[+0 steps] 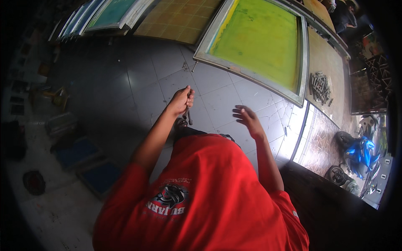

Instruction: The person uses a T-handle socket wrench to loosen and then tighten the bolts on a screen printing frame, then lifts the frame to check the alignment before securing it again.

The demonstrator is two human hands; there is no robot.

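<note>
Left grip (181, 101) clenches one dark tool (189, 118); right grip (246, 119) is released. Beyond both, one yellow-green framed panel (259, 44); behind, one lettered red shirt (226, 180).

Dark tool (189, 118), yellow-green screen (259, 46), grey frame (304, 54), red shirt (226, 188), grey gridded floor (214, 98), blue motorbike (361, 152)

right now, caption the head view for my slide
Left hand closed on a dark tool, right hand open, near a green framed panel.
</note>
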